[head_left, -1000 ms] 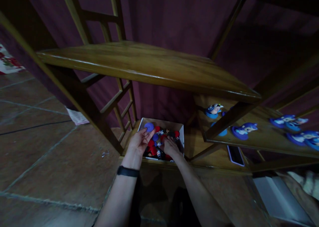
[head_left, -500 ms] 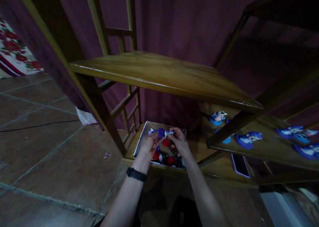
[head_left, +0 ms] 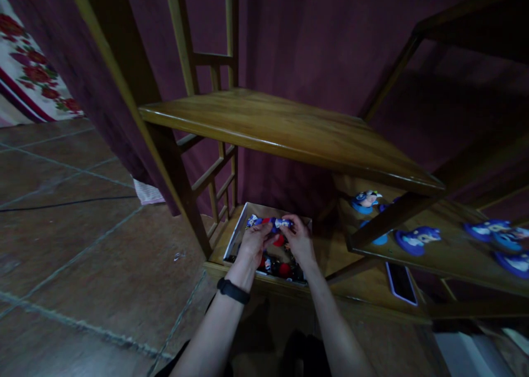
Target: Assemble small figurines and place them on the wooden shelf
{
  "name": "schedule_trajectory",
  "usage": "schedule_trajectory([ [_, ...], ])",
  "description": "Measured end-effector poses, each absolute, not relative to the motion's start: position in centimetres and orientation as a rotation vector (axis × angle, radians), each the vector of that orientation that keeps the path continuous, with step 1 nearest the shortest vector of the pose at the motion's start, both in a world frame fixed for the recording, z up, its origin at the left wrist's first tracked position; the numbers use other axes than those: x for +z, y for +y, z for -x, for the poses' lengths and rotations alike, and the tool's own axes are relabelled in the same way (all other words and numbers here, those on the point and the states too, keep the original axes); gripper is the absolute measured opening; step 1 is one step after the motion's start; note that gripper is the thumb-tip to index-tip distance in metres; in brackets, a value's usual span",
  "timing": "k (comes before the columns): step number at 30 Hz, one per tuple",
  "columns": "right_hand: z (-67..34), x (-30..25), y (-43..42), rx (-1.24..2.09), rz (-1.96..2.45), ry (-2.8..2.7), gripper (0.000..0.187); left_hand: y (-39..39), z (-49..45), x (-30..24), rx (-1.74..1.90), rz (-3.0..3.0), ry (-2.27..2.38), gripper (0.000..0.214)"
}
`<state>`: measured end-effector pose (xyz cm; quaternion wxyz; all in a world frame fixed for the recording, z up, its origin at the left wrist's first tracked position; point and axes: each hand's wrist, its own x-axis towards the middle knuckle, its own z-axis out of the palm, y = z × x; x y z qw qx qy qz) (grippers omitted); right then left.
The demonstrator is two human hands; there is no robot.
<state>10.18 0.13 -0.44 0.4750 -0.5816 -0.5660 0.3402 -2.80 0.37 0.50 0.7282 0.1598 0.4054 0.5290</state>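
Note:
My left hand (head_left: 255, 242) and my right hand (head_left: 298, 239) are both closed on small blue and white figurines (head_left: 269, 222), held together just above a white cardboard box (head_left: 233, 237). The box sits on the lowest wooden shelf (head_left: 363, 280) and holds several red and blue figurines (head_left: 284, 268). My left wrist wears a black band (head_left: 233, 291).
A wide wooden shelf board (head_left: 289, 132) hangs over the box. To the right a lower shelf (head_left: 450, 250) carries several blue figurines (head_left: 415, 237). A phone (head_left: 400, 282) lies on the bottom shelf. Brown tile floor (head_left: 82, 256) spreads left, with a floral cloth (head_left: 37, 79) behind.
My right hand rose out of the box and joined my left hand on the blue figurines. The view shifted so the shelf sits further right and lower.

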Motion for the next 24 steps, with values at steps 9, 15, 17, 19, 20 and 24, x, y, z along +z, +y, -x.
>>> schedule_trajectory([
  [9, -10.67, -1.08, 0.64, 0.855, 1.351, -1.402, 0.024, 0.41, 2.71, 0.50, 1.224, -0.403, 0.999, 0.019],
  [15, -10.70, -0.66, 0.41, 0.954, 1.280, -1.319, 0.025, 0.43, 2.41, 0.18, 1.253, -0.466, 0.979, 0.023],
  [17, -10.81, -0.56, 0.36, 0.978, 1.272, -1.307, 0.025, 0.40, 2.38, 0.16, 1.251, -0.473, 0.969, 0.023],
  [19, -10.96, -0.62, 0.39, 0.978, 1.283, -1.305, 0.025, 0.33, 2.38, 0.19, 1.246, -0.486, 0.959, 0.022],
  [20, -11.02, -0.69, 0.43, 0.975, 1.290, -1.309, 0.025, 0.30, 2.39, 0.21, 1.242, -0.496, 0.953, 0.022],
  [24, -11.07, -0.94, 0.46, 0.918, 1.330, -1.349, 0.024, 0.19, 2.44, 0.26, 1.237, -0.517, 0.937, 0.019],
])
